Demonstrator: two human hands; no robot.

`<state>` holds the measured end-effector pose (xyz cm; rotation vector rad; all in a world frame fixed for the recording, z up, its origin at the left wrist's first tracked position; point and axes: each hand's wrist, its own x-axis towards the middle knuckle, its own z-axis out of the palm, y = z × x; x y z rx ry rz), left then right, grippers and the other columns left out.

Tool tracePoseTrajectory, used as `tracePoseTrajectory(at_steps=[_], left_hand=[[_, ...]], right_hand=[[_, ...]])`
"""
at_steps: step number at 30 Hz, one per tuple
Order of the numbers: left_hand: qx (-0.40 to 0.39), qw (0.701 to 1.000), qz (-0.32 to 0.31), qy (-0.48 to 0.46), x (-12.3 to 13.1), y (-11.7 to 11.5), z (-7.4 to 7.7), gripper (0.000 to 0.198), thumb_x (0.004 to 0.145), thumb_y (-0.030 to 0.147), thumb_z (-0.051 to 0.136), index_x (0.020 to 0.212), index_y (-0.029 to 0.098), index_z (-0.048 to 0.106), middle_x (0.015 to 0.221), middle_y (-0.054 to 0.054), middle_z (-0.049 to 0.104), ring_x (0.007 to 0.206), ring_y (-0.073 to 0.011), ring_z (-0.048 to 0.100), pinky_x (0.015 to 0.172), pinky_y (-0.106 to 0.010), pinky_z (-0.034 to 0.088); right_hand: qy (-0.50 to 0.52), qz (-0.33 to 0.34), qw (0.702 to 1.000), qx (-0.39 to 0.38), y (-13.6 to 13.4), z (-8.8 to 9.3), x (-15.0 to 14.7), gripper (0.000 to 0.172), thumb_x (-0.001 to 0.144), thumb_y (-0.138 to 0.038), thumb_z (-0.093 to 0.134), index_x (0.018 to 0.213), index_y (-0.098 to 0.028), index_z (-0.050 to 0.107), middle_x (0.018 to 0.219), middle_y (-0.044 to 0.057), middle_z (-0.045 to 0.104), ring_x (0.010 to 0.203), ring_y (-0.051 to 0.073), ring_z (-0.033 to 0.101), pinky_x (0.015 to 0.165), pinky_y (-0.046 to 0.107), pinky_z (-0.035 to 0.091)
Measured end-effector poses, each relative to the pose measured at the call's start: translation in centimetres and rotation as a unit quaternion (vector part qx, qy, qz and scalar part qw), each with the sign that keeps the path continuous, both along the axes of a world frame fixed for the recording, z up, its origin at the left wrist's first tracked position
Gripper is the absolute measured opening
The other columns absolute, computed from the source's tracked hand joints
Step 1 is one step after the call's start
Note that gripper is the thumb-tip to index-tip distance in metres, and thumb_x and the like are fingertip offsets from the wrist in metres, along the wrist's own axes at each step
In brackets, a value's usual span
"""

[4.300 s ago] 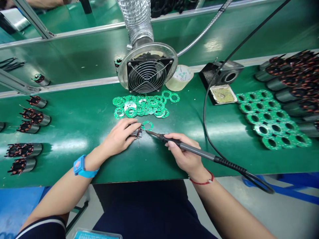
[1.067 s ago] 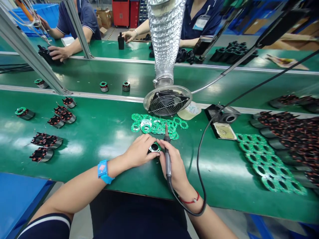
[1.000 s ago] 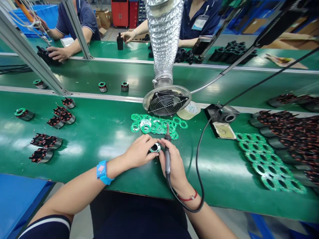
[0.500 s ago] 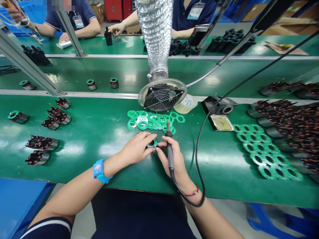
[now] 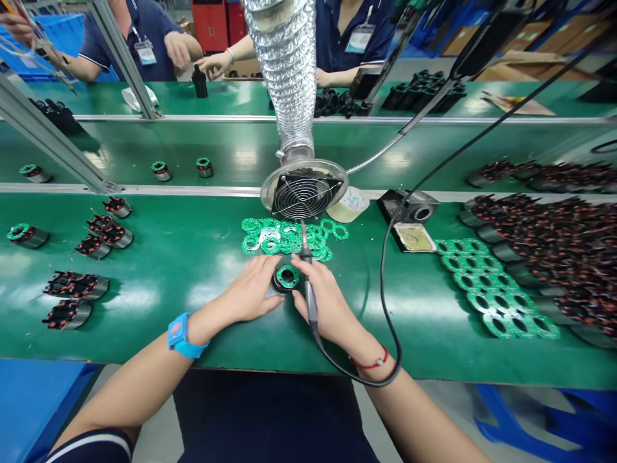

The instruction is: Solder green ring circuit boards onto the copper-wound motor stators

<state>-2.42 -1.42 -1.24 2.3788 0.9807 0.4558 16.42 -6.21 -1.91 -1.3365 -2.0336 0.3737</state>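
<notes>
A motor stator stands between my hands, with a green ring-shaped circuit board on its top. My left hand curves round its left side, fingers behind and thumb in front. In my right hand is a soldering iron, its tip pointing away from me. The thumb and fingers of that hand also reach to the stator's right side. Just beyond lies a heap of loose green ring boards.
A fan-fronted extraction duct hangs over the heap. Right of it are a soldering-iron stand, panelled ring boards and massed stators. More stators stand left. The iron's cable loops on the right. Co-workers sit opposite.
My hands have spread slightly, and the ring board on the stator shows more fully. The iron has shifted left with my right hand. A co-worker's hand has lifted from the opposite bench.
</notes>
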Motion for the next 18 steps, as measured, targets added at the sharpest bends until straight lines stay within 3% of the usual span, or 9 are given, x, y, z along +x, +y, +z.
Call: tracePoseTrajectory(at_steps=[2,5,7,10,14,16,18], left_hand=[[0.005,0.999,-0.002,0.044,-0.8,0.3,0.6,0.054,0.077,0.024,0.062,0.126,0.013,0.042,0.122,-0.015,0.052,0.113,-0.0303,0.047,0.096,-0.049,0.04],[-0.016,0.996,-0.013,0.09,-1.9,1.0,1.6,0.014,0.084,0.018,0.049,0.095,0.017,0.057,0.093,-0.007,0.062,0.093,-0.0244,0.055,0.088,-0.044,0.041],[-0.05,0.998,-0.007,0.047,-2.3,1.4,2.0,0.013,0.085,0.015,0.045,0.081,0.018,0.057,0.083,-0.004,0.062,0.084,-0.0197,0.056,0.084,-0.038,0.042],[-0.146,0.984,0.036,-0.093,-2.1,1.6,1.8,0.009,0.082,0.016,0.048,0.079,0.018,0.056,0.08,-0.001,0.06,0.077,-0.0148,0.055,0.073,-0.029,0.043],[-0.354,0.894,0.108,-0.254,-0.9,1.2,1.0,0.005,0.079,0.021,0.052,0.082,0.017,0.052,0.068,0.003,0.055,0.059,-0.0097,0.054,0.058,-0.023,0.044],[-0.418,0.847,0.136,-0.297,-0.5,1.0,0.8,0.008,0.077,0.019,0.054,0.083,0.016,0.05,0.065,0.004,0.055,0.054,-0.0085,0.054,0.056,-0.023,0.045],[-0.452,0.821,0.143,-0.319,-0.4,0.9,0.8,0.012,0.073,0.016,0.057,0.084,0.015,0.051,0.066,0.003,0.058,0.057,-0.0089,0.057,0.059,-0.023,0.046]], right_hand=[[-0.02,0.05,0.999,-0.007,0.5,0.5,-0.1,0.054,0.08,-0.008,0.048,0.131,-0.021,0.04,0.126,0.011,0.056,0.115,0.026,0.053,0.095,0.047,0.046],[-0.033,0.046,0.998,-0.014,1.2,0.7,-0.4,0.046,0.082,-0.01,0.05,0.127,-0.019,0.043,0.111,0.01,0.062,0.1,0.025,0.059,0.086,0.043,0.051],[-0.046,0.021,0.999,0.005,1.4,0.5,-0.8,0.041,0.084,-0.019,0.056,0.124,-0.02,0.045,0.104,0.01,0.062,0.094,0.026,0.059,0.081,0.044,0.052],[-0.063,-0.002,0.997,0.048,1.4,-0.2,-1.4,0.041,0.085,-0.03,0.06,0.122,-0.019,0.046,0.1,0.011,0.062,0.088,0.027,0.057,0.076,0.044,0.052],[-0.058,-0.02,0.995,0.075,1.2,-1.0,-1.9,0.045,0.086,-0.037,0.06,0.124,-0.018,0.045,0.096,0.012,0.062,0.082,0.027,0.056,0.071,0.043,0.052],[-0.036,-0.022,0.996,0.077,1.1,-1.0,-1.9,0.048,0.086,-0.036,0.06,0.127,-0.019,0.043,0.101,0.012,0.062,0.085,0.027,0.057,0.072,0.043,0.052],[-0.007,-0.008,0.996,0.086,0.9,-0.8,-1.9,0.052,0.086,-0.03,0.061,0.131,-0.021,0.038,0.113,0.014,0.061,0.094,0.028,0.057,0.079,0.045,0.05]])
